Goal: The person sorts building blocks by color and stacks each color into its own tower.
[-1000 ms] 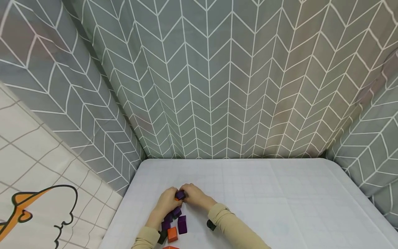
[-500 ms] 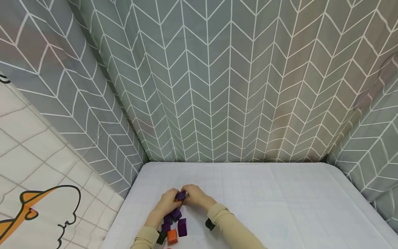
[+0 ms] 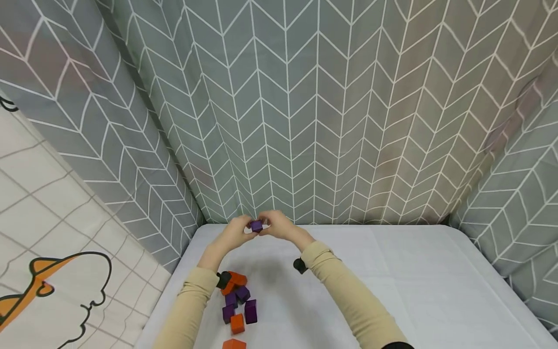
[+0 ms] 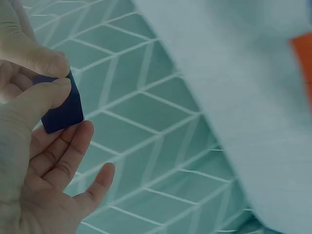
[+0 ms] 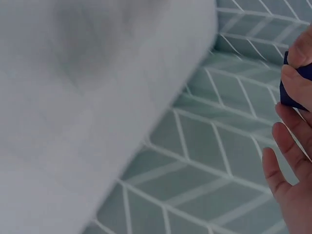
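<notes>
Left wrist view, unlike right, shows an orange block besides the pinched purple block

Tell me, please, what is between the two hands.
A purple block is between the left hand and the right hand, pinched by both; the head view shows this.

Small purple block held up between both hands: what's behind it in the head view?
Behind the purple block, grey white-lined fabric curtain shows above and white table below. The stretch directly behind is covered by the block, left hand and right hand.
</notes>
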A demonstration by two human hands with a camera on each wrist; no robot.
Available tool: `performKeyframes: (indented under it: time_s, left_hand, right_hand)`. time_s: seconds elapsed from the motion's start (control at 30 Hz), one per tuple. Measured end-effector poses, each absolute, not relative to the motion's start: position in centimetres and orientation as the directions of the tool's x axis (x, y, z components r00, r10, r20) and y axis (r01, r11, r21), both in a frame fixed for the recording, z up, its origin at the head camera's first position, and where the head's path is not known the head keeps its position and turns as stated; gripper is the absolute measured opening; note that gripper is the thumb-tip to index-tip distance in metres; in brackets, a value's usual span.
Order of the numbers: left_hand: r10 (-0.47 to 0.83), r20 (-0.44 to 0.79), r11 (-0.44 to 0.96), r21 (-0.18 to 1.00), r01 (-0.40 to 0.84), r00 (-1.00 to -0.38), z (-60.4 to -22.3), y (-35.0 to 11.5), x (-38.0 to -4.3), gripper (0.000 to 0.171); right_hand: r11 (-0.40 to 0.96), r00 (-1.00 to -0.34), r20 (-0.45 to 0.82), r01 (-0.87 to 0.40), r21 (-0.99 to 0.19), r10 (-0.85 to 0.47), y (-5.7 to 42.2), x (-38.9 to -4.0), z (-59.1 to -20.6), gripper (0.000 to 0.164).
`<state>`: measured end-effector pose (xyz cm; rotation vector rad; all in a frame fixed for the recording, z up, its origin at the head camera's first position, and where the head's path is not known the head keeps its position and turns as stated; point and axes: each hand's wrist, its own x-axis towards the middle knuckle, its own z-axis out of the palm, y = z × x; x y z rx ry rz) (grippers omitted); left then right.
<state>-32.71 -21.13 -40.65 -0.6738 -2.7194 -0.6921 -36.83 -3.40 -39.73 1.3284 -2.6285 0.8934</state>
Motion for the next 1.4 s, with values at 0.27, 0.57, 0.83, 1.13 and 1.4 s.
performKeyframes:
  time_s: [0.27,0.57,0.83,1.13,1.4]
  left_hand:
    - [0.424,0.415,0.73,0.369,0.575,-0.805,-35.0,-17.1,-34.2,0.02]
    - [0.436,0.512,0.625,0.419,0.659,-0.74,-29.3,-12.5,-34.2,0.022]
    - [0.458,0.556,0.555,0.431,0.712,-0.694,-28.8,-8.7,-32.8,0.023]
    - [0.52,0.465,0.482,0.533,0.696,-0.717,-35.3,-4.7,-31.0,0.02]
    - [0.535,0.395,0.494,0.571,0.656,-0.747,-42.5,-1.3,-28.6,0.019]
  right_hand:
    - [0.452,-0.593,0.365,-0.795,-0.404,-0.718,1.3,-37.8,-33.7,0.027]
    - [0.485,-0.564,0.456,-0.825,-0.289,-0.688,6.6,-36.1,-26.8,0.025]
    - [0.525,-0.587,0.457,-0.807,-0.271,-0.668,10.7,-33.4,-25.5,0.025]
    - [0.502,-0.601,0.406,-0.799,-0.332,-0.688,15.0,-31.0,-32.0,0.019]
    - [0.495,-0.631,0.398,-0.772,-0.398,-0.666,18.1,-28.1,-39.8,0.022]
